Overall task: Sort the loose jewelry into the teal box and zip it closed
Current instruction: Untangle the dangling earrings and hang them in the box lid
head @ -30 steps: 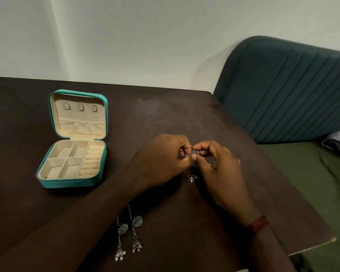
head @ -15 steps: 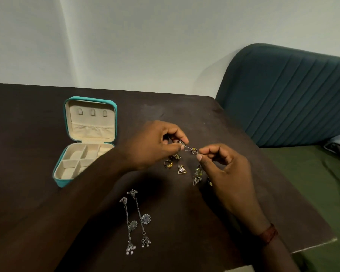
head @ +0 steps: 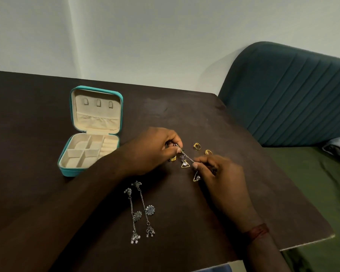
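Brown table [head: 185, 114], teal backrest [head: 292, 95] (ribbed)

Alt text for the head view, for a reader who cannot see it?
The left hand and right hand pinch opposite ends of a thin chain piece over a dark table. Nearby lie gold rings, triangle earrings and two long silver earrings; the open teal box sits left, visible compartments empty.
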